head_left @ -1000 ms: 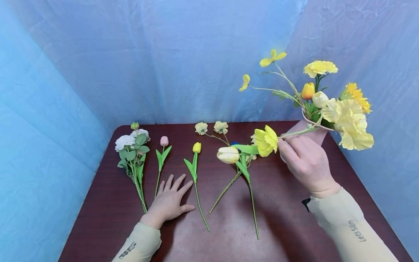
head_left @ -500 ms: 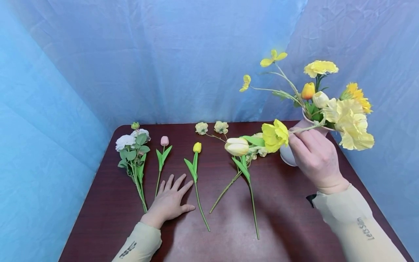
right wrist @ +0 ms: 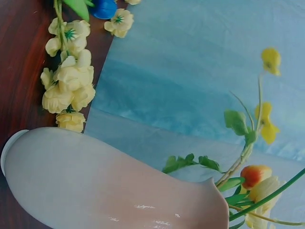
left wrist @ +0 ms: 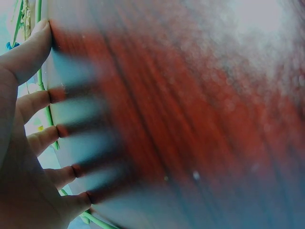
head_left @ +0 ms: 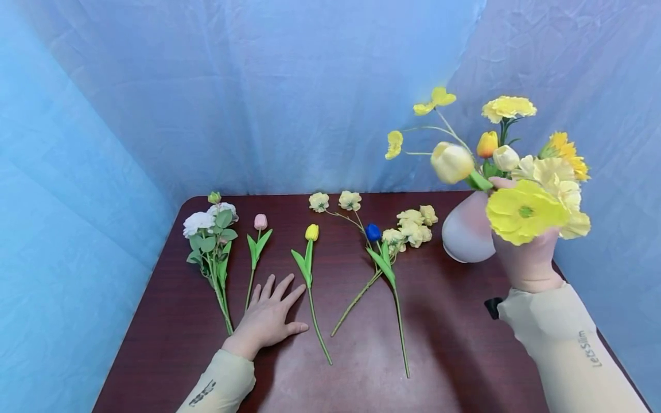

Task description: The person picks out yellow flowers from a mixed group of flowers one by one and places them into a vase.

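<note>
In the head view my left hand [head_left: 267, 318] lies flat on the table, fingers spread, between a pink tulip [head_left: 260, 222] and a yellow tulip [head_left: 312, 233]. The left wrist view shows its fingertips [left wrist: 78, 202] on the tabletop. My right hand [head_left: 532, 267] is at the mouth of the pink-and-white vase [head_left: 467, 229], holding a pale cream tulip [head_left: 452, 163] whose head points left and up. A yellow poppy [head_left: 527, 212] hides most of its fingers. The vase [right wrist: 95, 176] holds an orange tulip [right wrist: 256, 175] and several yellow blooms; a green stem [right wrist: 274, 194] slants toward its mouth.
A blue tulip [head_left: 373, 233] lies across a spray of cream blossoms [head_left: 413, 228] left of the vase. White roses [head_left: 198, 223] lie at the far left of the dark table [head_left: 170, 321]. Blue cloth [head_left: 310, 97] hangs behind.
My right hand has moved right, and the cream tulip has swung up and right toward the vase mouth. The poppy has shifted right, now in front of that hand. My left hand stays put.
</note>
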A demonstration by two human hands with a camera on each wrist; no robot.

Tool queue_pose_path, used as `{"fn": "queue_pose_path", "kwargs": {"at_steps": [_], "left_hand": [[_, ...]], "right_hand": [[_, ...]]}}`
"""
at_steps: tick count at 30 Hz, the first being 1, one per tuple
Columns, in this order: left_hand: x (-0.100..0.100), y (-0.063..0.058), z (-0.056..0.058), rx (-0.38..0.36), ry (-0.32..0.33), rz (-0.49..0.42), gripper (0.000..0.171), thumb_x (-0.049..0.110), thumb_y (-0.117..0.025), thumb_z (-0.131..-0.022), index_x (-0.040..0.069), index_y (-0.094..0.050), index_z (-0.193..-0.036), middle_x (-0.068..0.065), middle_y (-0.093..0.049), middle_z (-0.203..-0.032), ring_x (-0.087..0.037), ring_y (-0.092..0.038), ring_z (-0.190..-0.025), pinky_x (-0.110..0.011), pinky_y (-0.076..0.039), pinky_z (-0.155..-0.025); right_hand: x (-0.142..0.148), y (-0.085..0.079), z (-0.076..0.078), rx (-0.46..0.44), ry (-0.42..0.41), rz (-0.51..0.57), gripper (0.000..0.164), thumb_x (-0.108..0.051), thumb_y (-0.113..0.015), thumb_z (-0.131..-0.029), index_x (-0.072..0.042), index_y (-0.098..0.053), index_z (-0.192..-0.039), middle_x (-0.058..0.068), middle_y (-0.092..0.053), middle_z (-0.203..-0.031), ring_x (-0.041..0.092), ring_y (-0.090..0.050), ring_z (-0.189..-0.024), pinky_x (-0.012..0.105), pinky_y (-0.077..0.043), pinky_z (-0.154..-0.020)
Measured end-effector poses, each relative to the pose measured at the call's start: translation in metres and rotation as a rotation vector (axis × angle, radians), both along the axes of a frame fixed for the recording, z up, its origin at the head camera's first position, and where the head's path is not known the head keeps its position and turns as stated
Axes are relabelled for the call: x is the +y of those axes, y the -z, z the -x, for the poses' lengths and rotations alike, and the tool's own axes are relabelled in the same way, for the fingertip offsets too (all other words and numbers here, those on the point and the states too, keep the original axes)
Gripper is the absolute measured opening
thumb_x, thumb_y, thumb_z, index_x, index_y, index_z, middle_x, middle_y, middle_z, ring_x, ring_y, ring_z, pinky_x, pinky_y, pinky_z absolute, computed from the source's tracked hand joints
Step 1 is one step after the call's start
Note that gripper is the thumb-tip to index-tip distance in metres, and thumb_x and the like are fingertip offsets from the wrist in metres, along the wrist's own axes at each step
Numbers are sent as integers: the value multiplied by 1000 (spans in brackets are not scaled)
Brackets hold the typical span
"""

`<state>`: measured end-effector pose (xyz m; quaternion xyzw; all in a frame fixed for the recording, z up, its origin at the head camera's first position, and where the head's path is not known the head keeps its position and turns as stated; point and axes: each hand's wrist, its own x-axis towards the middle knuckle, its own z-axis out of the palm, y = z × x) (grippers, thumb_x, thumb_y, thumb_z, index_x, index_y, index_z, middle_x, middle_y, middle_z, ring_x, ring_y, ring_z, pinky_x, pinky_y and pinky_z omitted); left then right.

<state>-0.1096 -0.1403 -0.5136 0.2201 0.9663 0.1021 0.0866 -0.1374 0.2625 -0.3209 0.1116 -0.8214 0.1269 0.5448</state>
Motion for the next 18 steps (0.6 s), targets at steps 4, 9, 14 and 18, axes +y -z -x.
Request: {"fn": "queue_pose_path", "kwargs": {"at_steps": [4,9,14,18], "left_hand": [[0,2,0,0,-1,5,82,66,-64,-80,31,-37,-148,-5,-23,-157,-45,-15,-140,-65,-20,-108],[0,2,-1,-3,-2,2,82,66,-64,-79,31,-37,-148,-5,-23,-157,-45,-14,-140,-65,-20,-109],[0,3,0,4,-1,7,82,67,-63,-79,31,-36,-148,-4,-22,-157,-44,-14,-140,-65,-20,-109],[1,4,0,4,0,9,82,67,-63,-80,32,-36,-149,-4,-22,-158,-44,-14,-141,-65,-20,-109]], "right_hand": [[14,-3,6,-157,-156,163,19,-10,-59,-96,-1,-66,-111,18,-67,-102,33,-60,-96,31,-47,-89],[24,-2,15,-190,-154,255,25,-19,-52,-100,1,-67,-102,20,-65,-87,31,-56,-78,25,-41,-74],[28,3,21,-122,-54,249,25,-20,-53,-100,0,-68,-98,21,-66,-85,38,-56,-76,48,-42,-70],[26,11,29,94,39,266,17,-14,-64,-92,1,-71,-90,21,-68,-79,43,-54,-72,58,-40,-66]]}}
